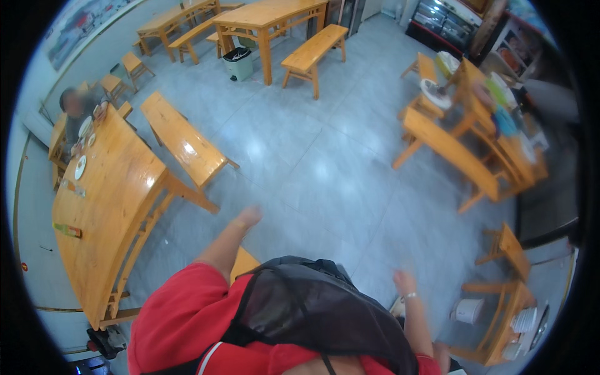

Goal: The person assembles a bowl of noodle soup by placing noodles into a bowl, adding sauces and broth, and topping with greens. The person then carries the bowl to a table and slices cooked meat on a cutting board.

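My left hand (250,215), blurred, hangs over the tiled floor (309,173), nearest to the leg of a long wooden table (112,187) and a wooden bench (185,140). No object shows in it, but its fingers are too smeared to make out. Lower on the right, my right hand (405,282) is also blurred above the floor, with a light band at the wrist. Nothing can be seen in that hand either, and its finger position is unclear. Between both arms, a dark bag or apron-like cover (309,304) lies across my red shirt (178,309).
A person (77,115) sits at the left table's far end, near plates (80,167) and a bottle (68,230). Benches (450,150) and a laden table (473,93) stand right. A pedal bin (238,63) is ahead. Stacked dishes (523,320) sit lower right.
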Motion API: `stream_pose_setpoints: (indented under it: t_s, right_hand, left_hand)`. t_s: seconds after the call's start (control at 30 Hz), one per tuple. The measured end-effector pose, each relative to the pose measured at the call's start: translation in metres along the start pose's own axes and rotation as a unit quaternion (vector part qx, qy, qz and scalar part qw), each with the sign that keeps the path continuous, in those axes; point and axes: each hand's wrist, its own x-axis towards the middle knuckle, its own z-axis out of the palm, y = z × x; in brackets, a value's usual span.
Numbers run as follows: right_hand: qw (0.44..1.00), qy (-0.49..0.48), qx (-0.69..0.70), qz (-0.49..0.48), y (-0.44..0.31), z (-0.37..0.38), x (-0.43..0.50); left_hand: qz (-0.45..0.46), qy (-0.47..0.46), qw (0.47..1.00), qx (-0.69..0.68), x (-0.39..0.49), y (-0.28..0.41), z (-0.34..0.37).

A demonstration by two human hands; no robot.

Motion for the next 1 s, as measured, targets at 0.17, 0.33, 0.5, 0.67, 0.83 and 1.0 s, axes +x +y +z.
stream_pose_setpoints:
  t_s: [0.17,0.33,0.5,0.67,0.83,1.0]
  right_hand:
    - [0.849,-0.384,-0.099,0.349,0.096,0.022,-0.01]
    - [0.828,-0.414,-0.012,0.378,0.085,0.01,0.075]
    - [0.911,-0.311,0.113,0.246,0.006,-0.015,0.308]
    - [0.98,-0.066,0.175,0.071,-0.059,-0.086,0.599]
    - [0.971,0.057,0.229,-0.045,-0.148,-0.215,0.784]
    - [0.988,0.06,0.14,-0.022,-0.102,-0.208,0.889]
  left_hand:
    - [0.213,0.012,0.977,-0.016,0.167,0.195,-0.079]
    - [0.224,-0.045,0.973,0.023,0.29,0.246,-0.104]
    - [0.103,-0.06,0.985,0.124,0.365,0.187,-0.119]
    - [-0.115,-0.126,0.977,0.13,0.386,0.078,-0.125]
    - [-0.278,-0.154,0.941,0.113,0.412,0.069,-0.125]
    - [-0.232,-0.146,0.954,0.118,0.585,0.121,-0.16]
